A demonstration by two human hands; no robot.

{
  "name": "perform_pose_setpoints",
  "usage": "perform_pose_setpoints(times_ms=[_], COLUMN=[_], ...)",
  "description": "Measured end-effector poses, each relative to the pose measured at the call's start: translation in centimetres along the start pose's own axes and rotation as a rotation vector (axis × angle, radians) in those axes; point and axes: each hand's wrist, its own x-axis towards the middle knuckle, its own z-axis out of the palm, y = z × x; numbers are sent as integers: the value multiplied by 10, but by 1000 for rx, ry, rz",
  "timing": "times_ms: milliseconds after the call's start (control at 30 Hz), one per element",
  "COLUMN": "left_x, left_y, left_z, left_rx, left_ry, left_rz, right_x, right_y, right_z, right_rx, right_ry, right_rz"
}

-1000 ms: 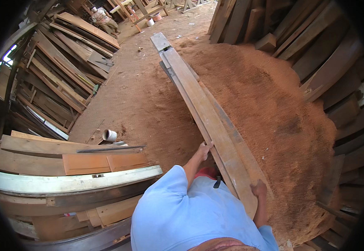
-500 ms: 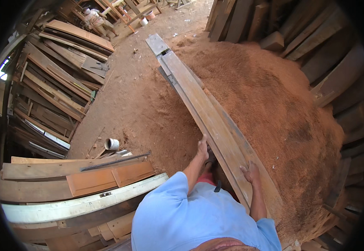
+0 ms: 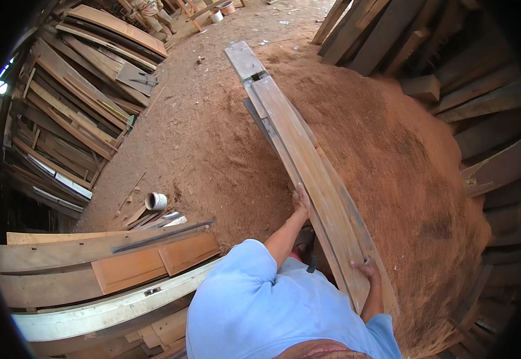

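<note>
A stack of long, worn wooden boards [image 3: 311,161] slants across the middle, from my body up to a grey, notched far end. My left hand [image 3: 301,200] grips the stack's left edge about midway along, its fingers passing out of sight beneath. Nearer to me, my right hand [image 3: 367,270] is closed on the boards from the right side, fingers bent over the top face. Under the far part of the stack, a darker board [image 3: 259,119] sticks out to the left.
A broad sawdust heap [image 3: 404,161] lies right of the boards. Planks [image 3: 488,107] lean along the right wall. Stacked boards [image 3: 87,90] fill the left side, with more panels [image 3: 45,290] at lower left. A white bucket [image 3: 156,201] lies tipped. Another person [image 3: 153,15] is far off.
The far end of the boards has swung a little to the right, and my left hand has moved right with them. My right hand sits slightly lower in the picture.
</note>
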Motion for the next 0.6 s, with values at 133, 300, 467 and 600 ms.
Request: perform_pose_setpoints(times_ms=[133,300,467,600], left_x=[16,-1,-13,-4], left_y=[-18,-4,18,14], left_z=[-7,-2,0,-9], left_rx=[51,214,200,241], left_ry=[90,133,129,196], left_rz=[65,71,81,17], right_x=[7,24,21,21], right_y=[6,28,14,13], right_z=[-1,-3,-5,-3], right_rx=[73,202,242,120], right_ry=[-87,-189,-266,-203], right_rz=[-27,-43,-74,-131])
